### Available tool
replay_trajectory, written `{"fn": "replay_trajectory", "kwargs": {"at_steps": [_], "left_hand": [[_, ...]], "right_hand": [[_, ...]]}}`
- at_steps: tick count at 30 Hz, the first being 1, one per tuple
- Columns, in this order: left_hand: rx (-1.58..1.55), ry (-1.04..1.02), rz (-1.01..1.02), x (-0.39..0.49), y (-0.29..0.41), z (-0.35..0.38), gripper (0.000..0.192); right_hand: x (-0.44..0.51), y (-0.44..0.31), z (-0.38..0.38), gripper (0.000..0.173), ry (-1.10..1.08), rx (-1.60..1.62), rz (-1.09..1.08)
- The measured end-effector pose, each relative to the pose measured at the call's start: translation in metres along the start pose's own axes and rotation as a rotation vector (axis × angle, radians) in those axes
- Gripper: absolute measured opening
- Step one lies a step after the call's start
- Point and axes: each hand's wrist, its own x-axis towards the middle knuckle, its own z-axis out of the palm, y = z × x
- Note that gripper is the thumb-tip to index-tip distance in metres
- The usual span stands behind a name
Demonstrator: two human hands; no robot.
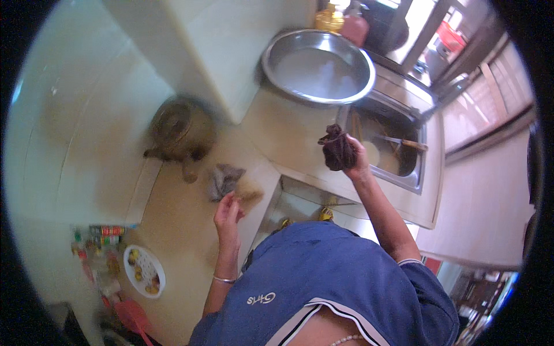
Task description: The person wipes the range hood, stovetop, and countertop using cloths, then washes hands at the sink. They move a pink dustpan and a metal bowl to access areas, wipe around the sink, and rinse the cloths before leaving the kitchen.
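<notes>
My right hand is closed around a bunched dark brown cloth, held above the counter beside the sink. Over the counter on the left, my left hand has its fingers loosely bent, close to a crumpled grey cloth. The fingertips overlap the cloth's lower edge; whether they touch it I cannot tell. A blurred brownish patch lies just right of that cloth. Behind the sink's left end stands a wide steel basin with cloudy liquid in it.
The steel sink holds pale round items and a knife with a wooden handle. A dark kettle or pot stands in the left corner. A white perforated tray with small items sits near several bottles. Pump bottles stand behind the basin.
</notes>
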Motion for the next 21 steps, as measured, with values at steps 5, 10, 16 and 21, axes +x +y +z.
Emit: {"fn": "replay_trajectory", "kwargs": {"at_steps": [5, 10, 16, 21], "left_hand": [[0.080, 0.047, 0.057, 0.011, -0.004, -0.030, 0.031], [0.293, 0.155, 0.283, 0.038, -0.015, -0.038, 0.036], [1.047, 0.153, 0.539, 0.062, -0.012, -0.021, 0.078], [1.259, -0.064, 0.592, 0.063, -0.024, 0.012, 0.079]], "right_hand": [[0.022, 0.018, 0.000, 0.038, 0.094, -1.005, -0.191], [0.017, 0.028, -0.005, 0.054, 0.243, -2.049, -0.385], [0.013, 0.061, 0.001, 0.060, 0.024, -2.285, -0.582], [-0.009, 0.065, -0.008, 0.048, -0.030, -2.197, -0.659]]}}
